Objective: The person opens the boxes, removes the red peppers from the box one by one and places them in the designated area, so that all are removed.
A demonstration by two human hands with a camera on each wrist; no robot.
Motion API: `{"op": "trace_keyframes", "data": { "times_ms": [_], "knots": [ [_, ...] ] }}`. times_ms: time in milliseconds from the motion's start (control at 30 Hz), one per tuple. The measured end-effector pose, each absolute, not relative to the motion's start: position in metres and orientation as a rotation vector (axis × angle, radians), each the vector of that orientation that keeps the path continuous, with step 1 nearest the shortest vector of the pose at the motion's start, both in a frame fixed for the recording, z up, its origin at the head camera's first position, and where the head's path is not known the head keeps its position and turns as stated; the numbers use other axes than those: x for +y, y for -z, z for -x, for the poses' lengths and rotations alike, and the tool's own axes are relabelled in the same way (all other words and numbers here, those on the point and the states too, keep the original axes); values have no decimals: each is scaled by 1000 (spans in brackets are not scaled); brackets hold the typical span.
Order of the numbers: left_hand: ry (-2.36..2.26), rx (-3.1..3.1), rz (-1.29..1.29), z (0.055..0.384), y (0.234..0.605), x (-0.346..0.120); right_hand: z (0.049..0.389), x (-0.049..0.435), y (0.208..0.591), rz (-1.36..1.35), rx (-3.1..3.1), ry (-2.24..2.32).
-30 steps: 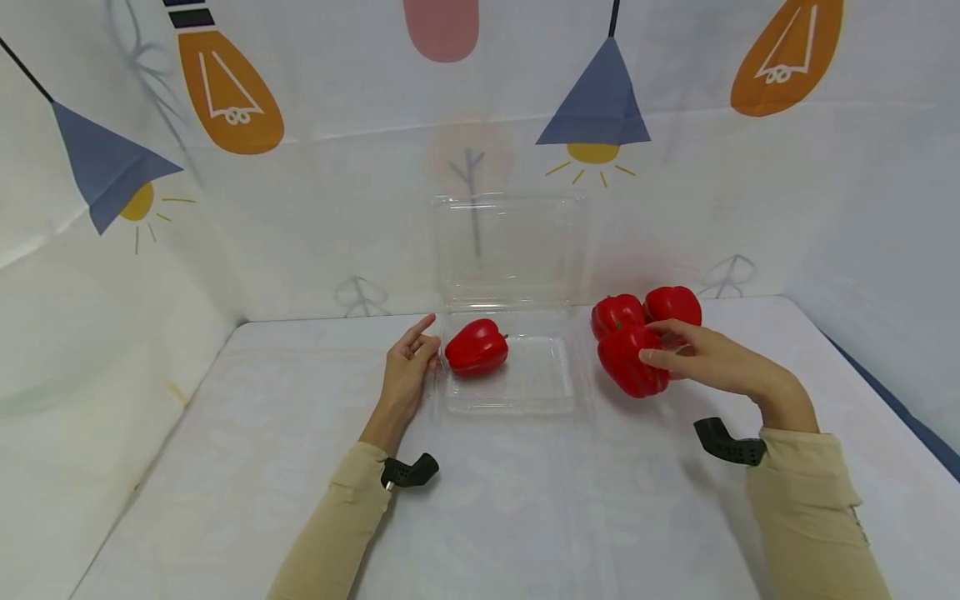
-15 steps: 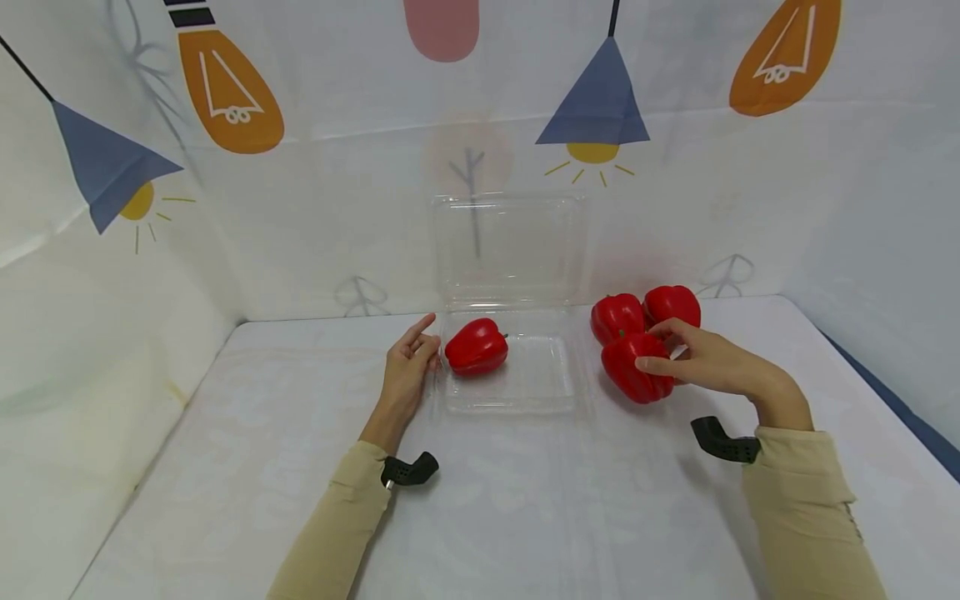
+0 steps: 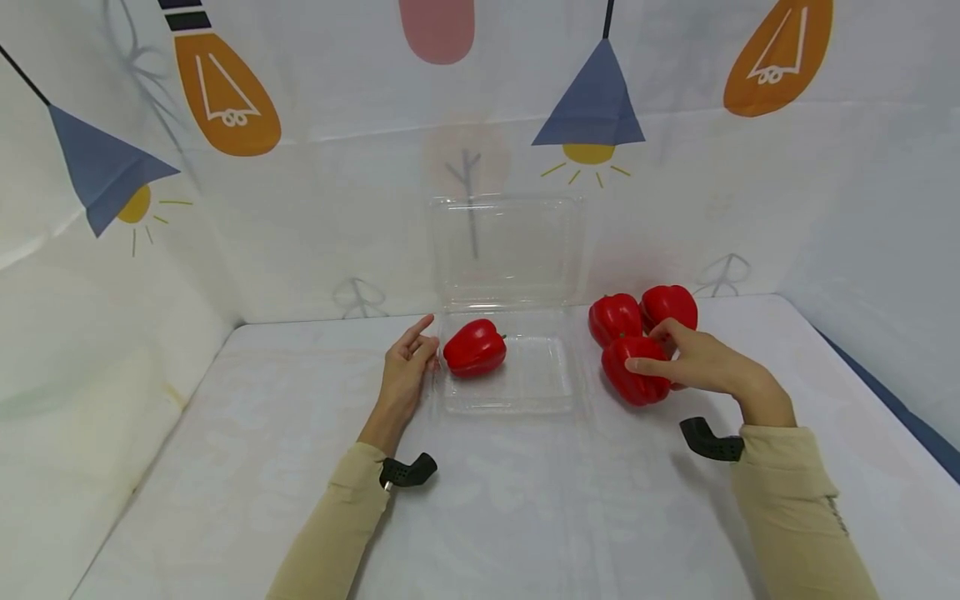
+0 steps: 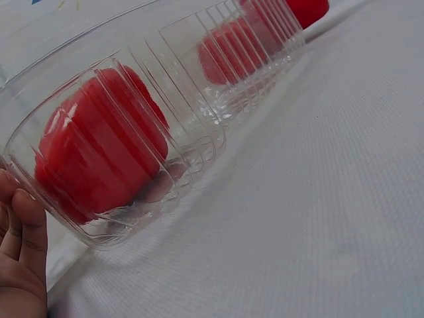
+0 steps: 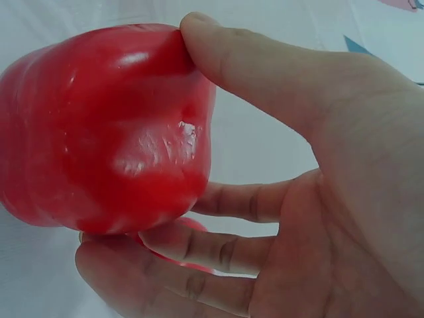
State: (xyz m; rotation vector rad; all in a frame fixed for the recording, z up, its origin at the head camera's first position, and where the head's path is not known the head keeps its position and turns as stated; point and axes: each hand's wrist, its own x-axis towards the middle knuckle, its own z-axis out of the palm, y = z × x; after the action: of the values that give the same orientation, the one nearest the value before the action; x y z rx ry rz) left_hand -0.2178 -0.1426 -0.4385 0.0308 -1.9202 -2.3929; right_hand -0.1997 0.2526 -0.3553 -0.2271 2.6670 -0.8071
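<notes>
A clear plastic clamshell container (image 3: 510,407) stands in the middle, lid up, with one red bell pepper (image 3: 475,347) in its left part. My left hand (image 3: 405,371) is at its left wall; in the left wrist view the fingertips (image 4: 30,209) touch the corner of the container. My right hand (image 3: 701,362) grips another red bell pepper (image 3: 633,371), right of the container. In the right wrist view the thumb is on one side of this pepper (image 5: 112,132) and the fingers are on the other.
Two more red bell peppers, one on the left (image 3: 613,317) and one on the right (image 3: 669,305), sit just behind the gripped one. A white cloth covers the table (image 3: 510,508). A printed curtain (image 3: 337,200) hangs along the table's back edge.
The gripped bell pepper has shifted slightly toward me and turned a little, and my right hand and forearm have moved a bit left. My left hand stays at the container.
</notes>
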Motion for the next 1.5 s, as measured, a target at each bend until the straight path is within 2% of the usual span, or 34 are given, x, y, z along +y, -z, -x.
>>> {"op": "trace_keyframes", "data": {
  "times_ms": [633,1067,1500],
  "knots": [
    [2389,-1945,-51,217,437,-143,203,252,359,200,2666,741],
    [2374,-1899,-26,229,458,-145,204,257,361,206,2633,746],
    [2420,-1919,-35,220,440,-145,204,265,362,226,2588,756]
  ]
}}
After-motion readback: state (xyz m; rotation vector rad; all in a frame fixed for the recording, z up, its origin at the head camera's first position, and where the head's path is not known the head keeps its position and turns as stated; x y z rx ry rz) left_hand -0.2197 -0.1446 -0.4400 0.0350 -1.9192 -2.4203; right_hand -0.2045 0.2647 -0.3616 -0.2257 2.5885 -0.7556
